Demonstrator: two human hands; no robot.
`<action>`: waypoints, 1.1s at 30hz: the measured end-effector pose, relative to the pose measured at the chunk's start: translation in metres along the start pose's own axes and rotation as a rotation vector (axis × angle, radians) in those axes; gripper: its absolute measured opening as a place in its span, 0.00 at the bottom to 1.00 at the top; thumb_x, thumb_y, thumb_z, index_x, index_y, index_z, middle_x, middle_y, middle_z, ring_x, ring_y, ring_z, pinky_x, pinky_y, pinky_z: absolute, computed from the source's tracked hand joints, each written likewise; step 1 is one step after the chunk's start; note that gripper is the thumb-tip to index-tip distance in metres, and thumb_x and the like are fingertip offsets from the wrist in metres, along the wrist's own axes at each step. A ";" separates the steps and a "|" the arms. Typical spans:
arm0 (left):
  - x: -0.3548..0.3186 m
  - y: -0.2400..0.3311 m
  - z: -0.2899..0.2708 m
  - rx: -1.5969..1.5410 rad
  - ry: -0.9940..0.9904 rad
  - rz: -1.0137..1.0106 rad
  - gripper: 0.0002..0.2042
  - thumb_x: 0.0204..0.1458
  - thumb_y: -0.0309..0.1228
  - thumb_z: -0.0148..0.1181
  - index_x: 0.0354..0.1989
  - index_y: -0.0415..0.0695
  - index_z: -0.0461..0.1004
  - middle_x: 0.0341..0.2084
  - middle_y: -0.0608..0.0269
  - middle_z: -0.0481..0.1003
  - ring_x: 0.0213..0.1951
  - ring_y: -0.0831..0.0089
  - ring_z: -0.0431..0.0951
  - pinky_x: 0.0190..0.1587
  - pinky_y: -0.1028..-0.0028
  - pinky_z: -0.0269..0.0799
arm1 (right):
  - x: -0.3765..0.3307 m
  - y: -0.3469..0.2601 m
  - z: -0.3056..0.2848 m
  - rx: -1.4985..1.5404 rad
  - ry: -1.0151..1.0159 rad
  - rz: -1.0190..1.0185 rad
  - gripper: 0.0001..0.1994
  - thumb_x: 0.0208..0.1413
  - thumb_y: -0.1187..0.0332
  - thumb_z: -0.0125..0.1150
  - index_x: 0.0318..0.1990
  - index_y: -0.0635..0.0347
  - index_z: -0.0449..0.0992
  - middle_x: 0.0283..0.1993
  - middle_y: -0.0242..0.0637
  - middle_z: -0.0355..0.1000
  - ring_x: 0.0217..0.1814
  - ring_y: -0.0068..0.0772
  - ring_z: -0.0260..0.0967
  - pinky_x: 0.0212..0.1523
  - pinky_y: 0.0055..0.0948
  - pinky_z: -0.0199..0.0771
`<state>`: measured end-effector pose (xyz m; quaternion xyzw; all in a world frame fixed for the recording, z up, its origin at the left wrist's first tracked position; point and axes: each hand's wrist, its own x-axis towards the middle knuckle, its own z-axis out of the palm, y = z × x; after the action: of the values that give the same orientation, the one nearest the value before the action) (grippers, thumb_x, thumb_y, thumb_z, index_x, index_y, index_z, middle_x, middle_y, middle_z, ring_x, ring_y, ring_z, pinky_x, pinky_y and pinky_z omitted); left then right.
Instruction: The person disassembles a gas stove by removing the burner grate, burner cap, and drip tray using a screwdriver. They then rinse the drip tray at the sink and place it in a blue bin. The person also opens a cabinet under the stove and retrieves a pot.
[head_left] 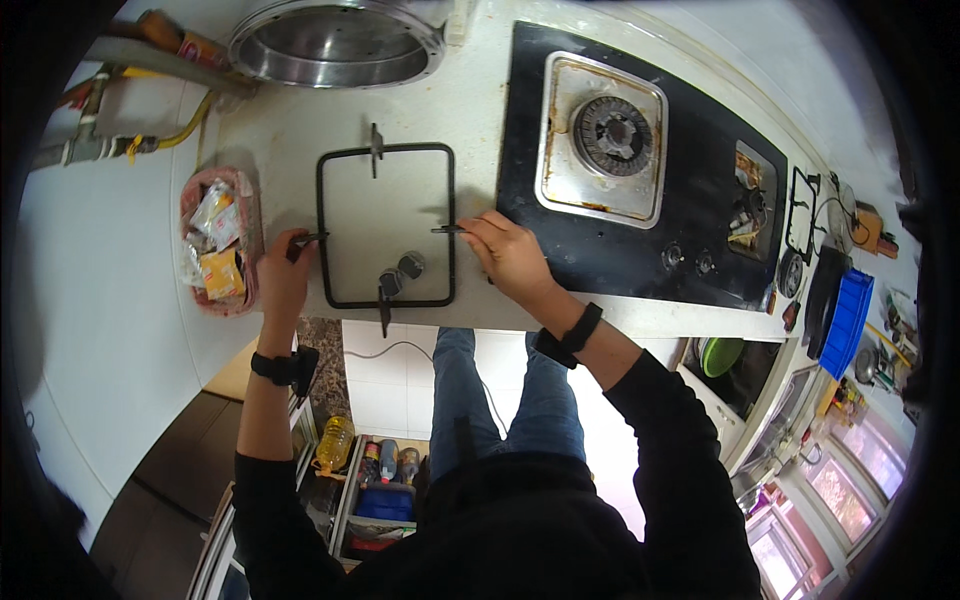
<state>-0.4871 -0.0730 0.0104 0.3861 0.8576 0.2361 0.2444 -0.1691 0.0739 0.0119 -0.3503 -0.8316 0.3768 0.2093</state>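
A black square pan support (416, 147) with a prong on each side is at the white counter (485, 95), left of the gas stove (690, 180). My left hand (284, 270) pinches its left prong. Opposite, my right hand (505, 258) has thumb and fingers closed on the right prong. Whether the support rests on the counter or is slightly lifted, I cannot tell. Within its outline, toward the near bar, are two small dark stove knobs (411, 264). The stove's left burner (612, 135) is uncovered, sitting in a stained metal drip tray (555, 190).
A pink basket (188, 215) of packets stands beside my left hand. Behind lies a large round metal pan (335, 45). The stove's right burner opening (757, 205) is exposed; another black pan support (800, 210) lies beyond it. Below the counter, an open drawer (345, 520) holds bottles.
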 end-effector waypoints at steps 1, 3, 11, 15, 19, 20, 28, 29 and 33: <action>0.005 0.000 0.000 0.035 0.019 0.021 0.13 0.56 0.32 0.67 0.47 0.42 0.80 0.25 0.58 0.79 0.25 0.69 0.76 0.31 0.69 0.72 | 0.005 -0.002 0.001 -0.008 -0.008 0.027 0.09 0.61 0.68 0.62 0.46 0.61 0.80 0.39 0.40 0.75 0.37 0.48 0.77 0.38 0.40 0.80; 0.014 0.001 -0.002 0.077 0.079 0.077 0.14 0.57 0.33 0.67 0.49 0.42 0.79 0.24 0.58 0.79 0.26 0.69 0.77 0.32 0.68 0.72 | 0.015 -0.005 0.002 -0.031 0.037 -0.025 0.09 0.61 0.68 0.63 0.45 0.61 0.80 0.39 0.39 0.75 0.36 0.48 0.76 0.36 0.39 0.80; -0.066 0.047 -0.002 -0.166 0.260 0.100 0.16 0.62 0.25 0.60 0.58 0.40 0.75 0.23 0.72 0.66 0.24 0.81 0.62 0.28 0.77 0.63 | -0.031 0.020 -0.072 -0.139 0.227 0.094 0.31 0.50 0.68 0.74 0.63 0.59 0.70 0.55 0.47 0.70 0.58 0.52 0.70 0.58 0.41 0.72; -0.131 0.113 0.052 -0.233 0.127 0.113 0.16 0.61 0.23 0.59 0.57 0.41 0.75 0.23 0.71 0.68 0.25 0.82 0.65 0.29 0.78 0.64 | -0.070 0.082 -0.143 -0.238 0.362 0.229 0.30 0.49 0.69 0.75 0.61 0.60 0.71 0.54 0.47 0.70 0.56 0.51 0.67 0.58 0.42 0.70; -0.159 0.180 0.107 -0.237 -0.099 0.073 0.16 0.61 0.23 0.61 0.57 0.40 0.75 0.22 0.67 0.71 0.24 0.81 0.69 0.29 0.78 0.66 | -0.080 0.140 -0.198 -0.261 0.388 0.311 0.17 0.51 0.72 0.73 0.49 0.60 0.79 0.43 0.41 0.72 0.47 0.44 0.68 0.49 0.38 0.71; -0.162 0.195 0.118 -0.252 -0.110 0.090 0.16 0.61 0.23 0.61 0.57 0.40 0.75 0.23 0.67 0.71 0.24 0.81 0.69 0.28 0.77 0.66 | -0.078 0.150 -0.208 -0.274 0.391 0.289 0.15 0.50 0.72 0.73 0.46 0.60 0.80 0.40 0.39 0.72 0.44 0.41 0.68 0.47 0.37 0.70; -0.166 0.267 0.185 -0.430 -0.150 0.015 0.15 0.61 0.24 0.61 0.57 0.40 0.76 0.24 0.66 0.72 0.23 0.82 0.69 0.28 0.79 0.67 | -0.017 0.173 -0.220 -0.201 0.321 0.049 0.13 0.51 0.71 0.72 0.44 0.59 0.79 0.33 0.37 0.67 0.37 0.40 0.67 0.41 0.37 0.69; -0.167 0.269 0.188 -0.418 -0.139 0.022 0.15 0.61 0.24 0.61 0.57 0.40 0.76 0.24 0.66 0.72 0.23 0.81 0.69 0.28 0.79 0.67 | -0.010 0.172 -0.216 -0.190 0.317 0.049 0.14 0.50 0.70 0.72 0.44 0.59 0.79 0.33 0.38 0.67 0.37 0.41 0.66 0.41 0.37 0.69; -0.169 0.267 0.194 -0.417 -0.130 0.011 0.15 0.61 0.24 0.61 0.56 0.41 0.76 0.24 0.65 0.73 0.23 0.81 0.69 0.27 0.79 0.66 | 0.013 0.167 -0.198 -0.246 0.300 0.032 0.17 0.48 0.65 0.75 0.46 0.57 0.80 0.34 0.37 0.66 0.40 0.42 0.67 0.43 0.39 0.67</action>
<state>-0.1259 -0.0043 0.0597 0.3461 0.7706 0.3845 0.3723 0.0144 0.2568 0.0080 -0.4388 -0.8250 0.2193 0.2806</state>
